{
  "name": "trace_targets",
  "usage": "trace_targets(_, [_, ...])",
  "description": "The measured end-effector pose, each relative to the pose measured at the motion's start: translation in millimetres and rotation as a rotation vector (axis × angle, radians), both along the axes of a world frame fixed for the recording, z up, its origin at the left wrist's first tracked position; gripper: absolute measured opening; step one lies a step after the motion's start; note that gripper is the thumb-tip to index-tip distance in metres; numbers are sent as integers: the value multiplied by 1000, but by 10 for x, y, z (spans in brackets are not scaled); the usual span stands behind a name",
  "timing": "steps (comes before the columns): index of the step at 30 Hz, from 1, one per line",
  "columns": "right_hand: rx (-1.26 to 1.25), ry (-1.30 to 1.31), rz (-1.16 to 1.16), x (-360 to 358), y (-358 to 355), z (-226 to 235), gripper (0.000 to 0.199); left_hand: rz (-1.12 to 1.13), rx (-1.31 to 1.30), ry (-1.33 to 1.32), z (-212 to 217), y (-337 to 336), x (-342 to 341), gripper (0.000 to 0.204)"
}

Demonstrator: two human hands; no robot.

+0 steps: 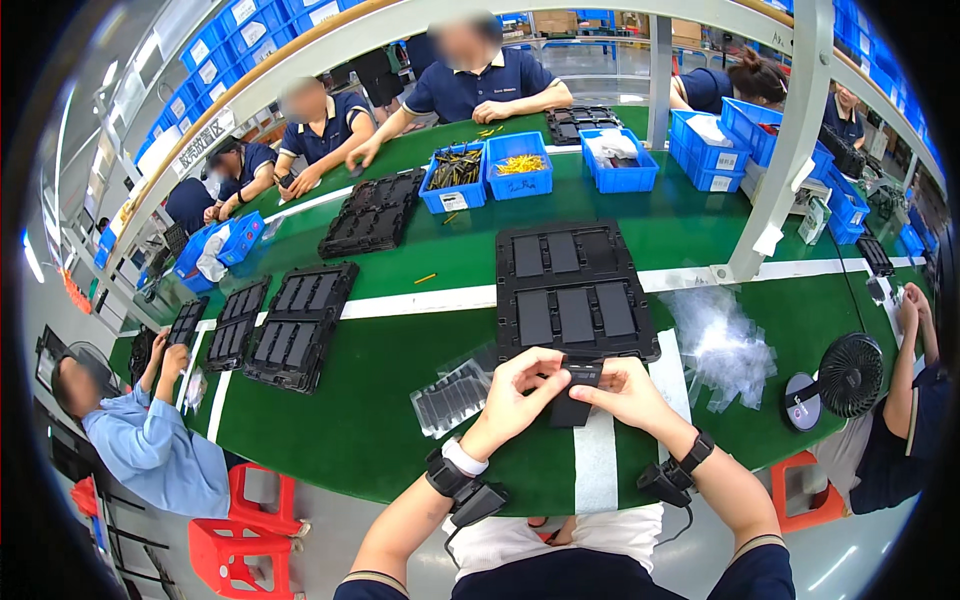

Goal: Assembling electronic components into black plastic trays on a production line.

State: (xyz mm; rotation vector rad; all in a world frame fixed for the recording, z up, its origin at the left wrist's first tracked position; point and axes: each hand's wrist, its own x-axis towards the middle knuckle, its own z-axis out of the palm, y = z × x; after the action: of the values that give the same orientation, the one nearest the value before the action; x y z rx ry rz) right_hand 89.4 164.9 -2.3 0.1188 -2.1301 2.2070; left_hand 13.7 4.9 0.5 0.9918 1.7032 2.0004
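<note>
Close to the table's near edge I hold a flat black rectangular piece (570, 412) with small pale markings at its upper end. My left hand (517, 398) grips its left side, thumb and fingers pinched together. On the other side my right hand (632, 396) is closed on it, the thumb lying across its face. Just beyond my hands sits a black moulded tray (507, 318) with several similar black pieces in its pockets. Left of my left hand lies a clear sheet with black strips (450, 402). What the fingertips underneath touch is hidden.
A loose heap of clear film pieces (715, 345) and a black fan (850, 376) are to the right. More black trays (300, 325) stand left. Blue bins (522, 180) line the far side by a metal post (785, 170). Several people work around the green table (420, 330).
</note>
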Motion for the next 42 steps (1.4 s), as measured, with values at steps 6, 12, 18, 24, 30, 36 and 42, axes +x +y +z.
trace_targets(6, [26, 74, -134, 0, 3, 37, 14, 88, 18, 23, -70, -17, -46, 17])
trace_targets(12, [-96, 30, -87, 38, 70, 132, 8, 224, -183, 211, -29, -47, -56, 15])
trace_targets(18, [905, -90, 239, 76, 53, 271, 20, 222, -72, 58, -110, -14, -78, 15])
trace_targets(24, [293, 189, -191, 32, -13, 235, 28, 71, -72, 83, -118, -11, -72, 19])
trace_targets(30, [74, 141, -286, 34, 36, 137, 13, -129, -187, 48, -100, 23, -85, 23])
trace_targets(36, [69, 194, -289, -9, -74, 155, 25, -180, -131, -181, 1, -61, 8, 25])
trace_targets(42, [484, 330, -313, 136, -35, 286, 35, -276, -122, -225, 100, 24, 59, 26])
